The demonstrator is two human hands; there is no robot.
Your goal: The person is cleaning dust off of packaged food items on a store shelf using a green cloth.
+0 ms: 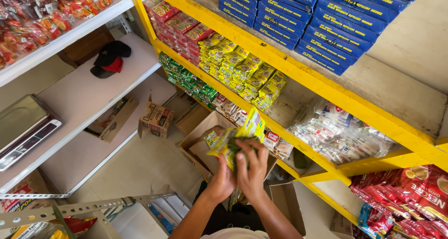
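Both my hands are raised in front of a yellow shelf rack (298, 73). My left hand (221, 180) and my right hand (252, 171) together grip a bundle of yellow sachet packs (240, 136), some with green print. The bundle fans out upward from my fingers. It hangs just below a shelf row where matching yellow sachet packs (242, 68) are stacked in rows. Under my hands stands an open cardboard box (198, 138) with more sachets inside.
Blue flat boxes (317, 19) fill the top shelf. Red packs (179, 26) and green packs (186, 80) lie left of the yellow stacks, white sachets (336, 131) to the right. A white shelf holds a cap (109, 58) and a scale (23, 127). A small carton (156, 120) sits on the floor.
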